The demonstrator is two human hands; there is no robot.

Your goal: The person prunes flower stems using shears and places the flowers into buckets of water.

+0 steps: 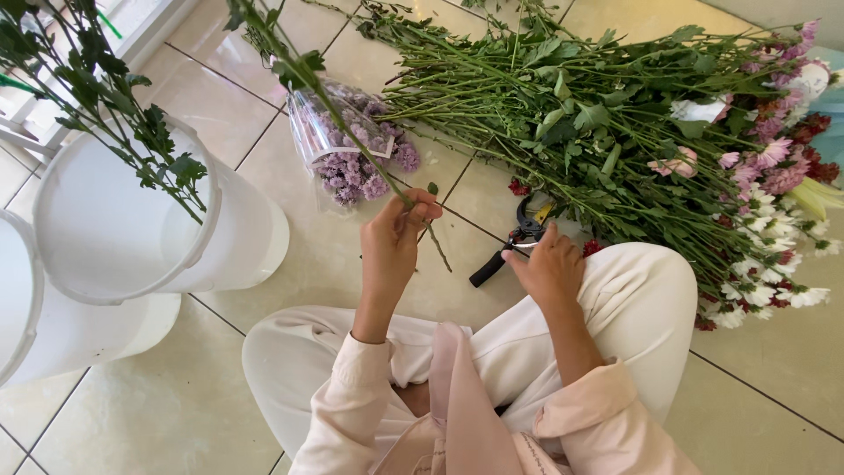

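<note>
Head view shows a person seated cross-legged on a tiled floor, both hands raised over the knees. Left hand is clenched on a single green stem, with thumb and fingers pinched together around it just above its cut end. Long axis of the stem runs diagonally: from the grip it rises up and to the left, passing over a plastic-wrapped bunch of purple flowers and ending in leaves near the top edge; a short tail projects below the hand, down and to the right, toward the gap between the two hands. Right hand rests with its fingers curled over the handles of black pruning shears, which lie on the floor just beside the right knee. Whether the shears are fully gripped or only touched cannot be told, since the hand covers the handles. Shear blades point away from the person, toward the large heap of cut flowers lying to the right, stems left and blooms right. Lower tail of the held stem lies to the left of the shears, near them but not touching; the right hand is the nearer one to that cut end. Two white buckets stand at the left, well apart from both hands.
</note>
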